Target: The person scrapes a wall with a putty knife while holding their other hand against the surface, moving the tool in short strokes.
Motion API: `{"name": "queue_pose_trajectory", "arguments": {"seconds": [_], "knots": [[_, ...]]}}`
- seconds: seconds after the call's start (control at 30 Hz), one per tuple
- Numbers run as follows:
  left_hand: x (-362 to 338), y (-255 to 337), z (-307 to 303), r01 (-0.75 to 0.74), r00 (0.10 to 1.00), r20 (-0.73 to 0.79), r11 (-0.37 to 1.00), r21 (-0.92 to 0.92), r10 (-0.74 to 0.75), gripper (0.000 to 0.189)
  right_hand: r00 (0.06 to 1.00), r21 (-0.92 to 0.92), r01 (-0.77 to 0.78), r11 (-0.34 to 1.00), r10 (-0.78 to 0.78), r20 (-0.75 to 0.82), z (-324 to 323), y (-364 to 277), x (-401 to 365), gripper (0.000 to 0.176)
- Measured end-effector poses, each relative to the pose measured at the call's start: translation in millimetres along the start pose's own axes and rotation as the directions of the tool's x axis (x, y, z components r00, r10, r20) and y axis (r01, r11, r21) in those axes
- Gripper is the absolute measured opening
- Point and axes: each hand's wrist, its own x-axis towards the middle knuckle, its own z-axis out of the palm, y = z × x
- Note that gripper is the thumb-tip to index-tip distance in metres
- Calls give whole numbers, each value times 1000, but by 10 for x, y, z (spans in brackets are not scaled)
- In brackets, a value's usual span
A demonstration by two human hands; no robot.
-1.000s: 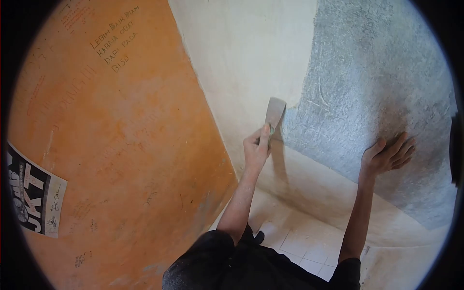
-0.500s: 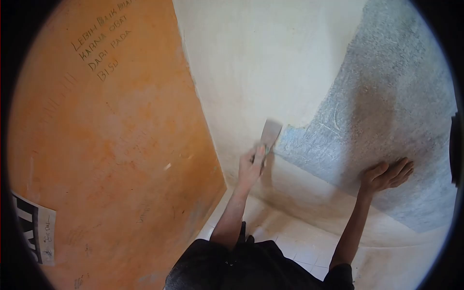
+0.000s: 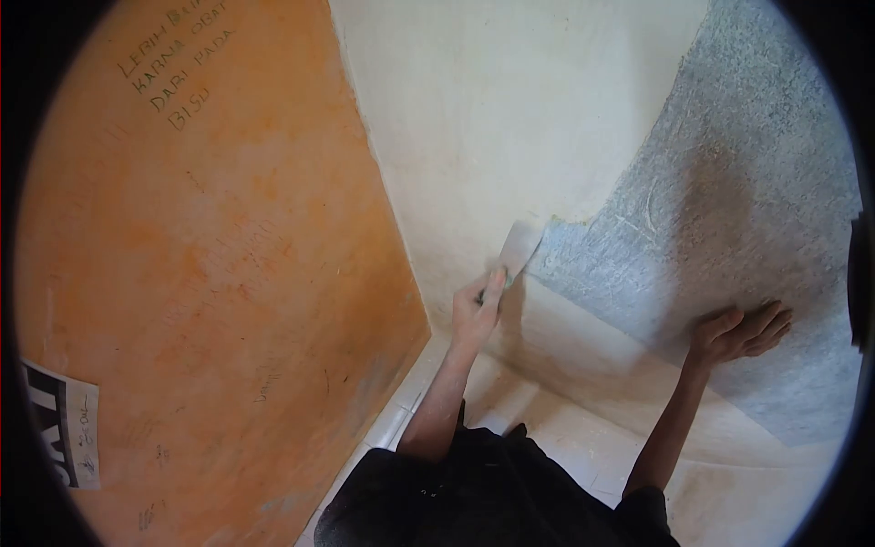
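Head view: left hand point(image 3: 476, 314) clenches scraper point(image 3: 522, 244), handle hidden; right hand point(image 3: 740, 334) lies open on wall point(image 3: 729, 201).

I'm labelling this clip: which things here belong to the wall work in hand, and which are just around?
In use: scraper gripped in left hand; cream wall; grey patch, with right hand flat on it.
Just there: orange wall; handwriting; poster; floor tiles.

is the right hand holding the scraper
No, the right hand lies flat on the grey wall patch, while the left hand grips the scraper.
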Motion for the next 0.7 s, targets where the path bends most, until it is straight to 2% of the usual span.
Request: {"name": "queue_pose_trajectory", "arguments": {"seconds": [0.07,0.1,0.13,0.23,0.3,0.37,0.4,0.47,0.5,0.57,0.63,0.67,0.7], "knots": [[-163,-384,-121,34,999,-22,998,54,-33,45,999,-9,31,999,-31,36,-35,35,-31,58],[-255,-522,-116,112,993,-32,994,-9,-112,45,999,-16,21,1000,-21,34,-34,35,-42,58],[-287,-458,-76,191,981,-30,979,-71,-194,45,999,-11,14,1000,-14,45,-28,32,-43,59],[-248,-263,21,210,976,-42,975,-66,-213,43,996,-6,-19,1000,20,91,-62,54,-83,63],[-228,-313,-34,171,984,-40,985,-26,-172,43,993,7,-58,998,57,100,-52,29,-99,65],[-301,-471,-111,141,989,-39,990,5,-140,43,972,0,-106,994,104,212,-100,45,-132,72],[-334,-582,-158,142,990,-34,989,40,-140,43,974,4,-105,995,102,204,-106,54,-165,72],[-239,-443,-122,127,992,-18,988,90,-126,43,955,40,-131,991,115,272,-144,17,-288,76],[-151,-389,-26,74,997,-27,993,88,-72,42,953,29,-145,989,132,271,-143,2,-306,76],[-86,46,111,44,999,-17,993,106,-43,42,913,72,-167,983,126,388,-248,-2,-358,80],[-25,512,312,-48,999,12,997,-66,49,41,888,71,-183,981,134,440,-355,26,-378,81],[-46,383,263,-55,998,12,995,-82,56,41,871,97,-190,977,122,475,-329,55,-328,82],[-70,102,118,-18,1000,-10,1000,3,18,41,881,102,-183,978,117,459,-320,99,-312,82]]}}
